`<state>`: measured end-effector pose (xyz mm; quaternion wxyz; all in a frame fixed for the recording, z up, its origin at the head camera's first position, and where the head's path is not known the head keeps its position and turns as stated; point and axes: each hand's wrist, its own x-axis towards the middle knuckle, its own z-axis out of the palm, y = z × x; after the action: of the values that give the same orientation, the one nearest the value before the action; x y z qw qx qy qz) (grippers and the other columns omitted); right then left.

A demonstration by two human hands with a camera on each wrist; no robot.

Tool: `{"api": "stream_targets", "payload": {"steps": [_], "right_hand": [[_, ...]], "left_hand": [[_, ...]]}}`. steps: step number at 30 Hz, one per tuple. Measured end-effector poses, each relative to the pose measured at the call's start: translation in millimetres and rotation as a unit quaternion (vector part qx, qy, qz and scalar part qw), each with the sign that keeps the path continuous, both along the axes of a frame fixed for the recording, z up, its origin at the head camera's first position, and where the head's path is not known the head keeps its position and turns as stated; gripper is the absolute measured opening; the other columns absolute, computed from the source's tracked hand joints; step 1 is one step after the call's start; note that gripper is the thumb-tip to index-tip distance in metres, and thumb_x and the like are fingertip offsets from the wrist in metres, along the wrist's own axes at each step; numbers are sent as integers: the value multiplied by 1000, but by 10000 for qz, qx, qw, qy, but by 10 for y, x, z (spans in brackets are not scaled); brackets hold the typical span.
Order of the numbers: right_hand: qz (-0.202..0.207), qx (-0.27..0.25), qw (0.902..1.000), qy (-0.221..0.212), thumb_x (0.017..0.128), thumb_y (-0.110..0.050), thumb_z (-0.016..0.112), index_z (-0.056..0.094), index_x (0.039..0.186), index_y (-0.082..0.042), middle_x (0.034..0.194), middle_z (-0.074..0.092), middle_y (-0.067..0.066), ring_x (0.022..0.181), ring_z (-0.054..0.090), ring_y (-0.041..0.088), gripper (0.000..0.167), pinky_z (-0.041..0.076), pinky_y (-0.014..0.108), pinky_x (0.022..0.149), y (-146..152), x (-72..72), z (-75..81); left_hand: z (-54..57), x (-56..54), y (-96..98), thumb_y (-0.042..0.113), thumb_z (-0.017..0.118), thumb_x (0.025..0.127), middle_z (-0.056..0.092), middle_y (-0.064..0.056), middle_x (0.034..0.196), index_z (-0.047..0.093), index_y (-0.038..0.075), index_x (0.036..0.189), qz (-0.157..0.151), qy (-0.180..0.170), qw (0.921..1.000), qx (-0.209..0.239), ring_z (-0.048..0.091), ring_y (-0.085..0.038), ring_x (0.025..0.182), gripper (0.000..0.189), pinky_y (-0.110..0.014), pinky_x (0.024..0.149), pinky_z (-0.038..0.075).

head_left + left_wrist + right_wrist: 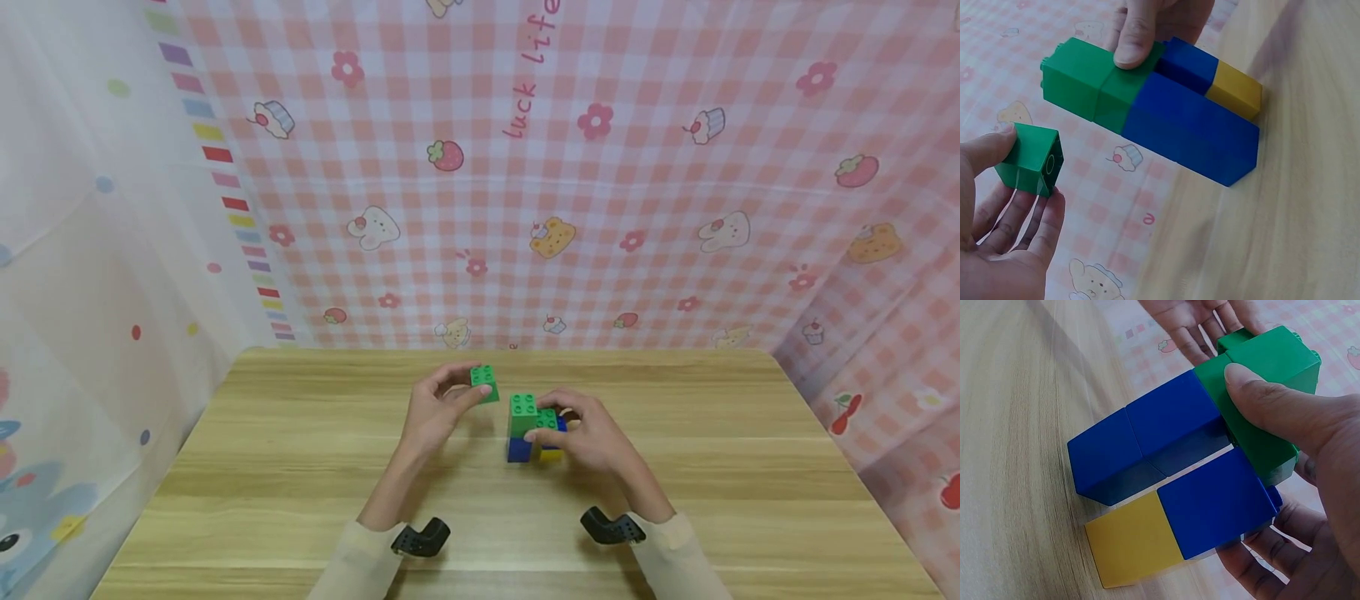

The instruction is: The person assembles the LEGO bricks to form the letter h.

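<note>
My left hand point(433, 412) pinches a small green toy brick point(1036, 147) between thumb and fingertips, its hollow underside facing the stack in the left wrist view. My right hand point(596, 435) grips an assembly of toy bricks, thumb across a longer green brick point(1263, 450). Another green brick point(1282, 356) with studs sits on top at one end. Under that end are blue bricks point(1175, 419) in a column. Beside them stands a shorter column, a blue brick point(1216, 503) over a yellow brick point(1138, 537). A narrow gap separates the two columns.
The wooden table point(285, 467) spreads around both hands. Behind it hangs a pink checked cloth point(480, 208), with a white patterned cloth point(172, 275) at the left. Black wrist mounts point(422, 538) sit at both sleeves.
</note>
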<state>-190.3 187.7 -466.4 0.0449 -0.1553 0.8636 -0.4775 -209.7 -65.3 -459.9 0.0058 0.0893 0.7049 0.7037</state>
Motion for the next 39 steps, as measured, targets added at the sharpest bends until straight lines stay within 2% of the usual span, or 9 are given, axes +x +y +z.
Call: {"api": "stream_targets", "payload": {"steps": [9,25,28,39], "right_hand": [[-19,1,10000,-13,84,-38,85,73,117,-21,115,71,-3,98,61,18,39,55,41,94,-3,-3,2],[18,-19,10000,71,84,-37,85,74,115,-23,113,71,-4,98,61,18,37,55,41,93,-1,-7,-5],[15,-34,10000,84,83,-37,86,74,115,-24,112,72,-4,98,61,18,37,55,42,93,1,-8,-6],[3,-23,10000,20,84,-38,85,74,115,-24,112,72,-4,97,61,18,36,55,42,93,1,-21,-29]], "left_hand": [[115,36,5,17,81,89,70,-11,118,70,14,125,-94,49,9999,72,73,-25,107,38,-30,91,63],[295,117,85,13,81,89,67,-14,123,69,9,126,-235,265,9992,210,71,-29,111,39,-30,91,63],[315,122,105,11,81,88,67,-14,124,69,8,126,-244,289,9989,262,71,-31,112,40,-30,91,63],[365,142,153,10,81,87,65,-9,128,71,9,122,-217,496,9979,342,68,-26,115,36,-30,92,63]]}}
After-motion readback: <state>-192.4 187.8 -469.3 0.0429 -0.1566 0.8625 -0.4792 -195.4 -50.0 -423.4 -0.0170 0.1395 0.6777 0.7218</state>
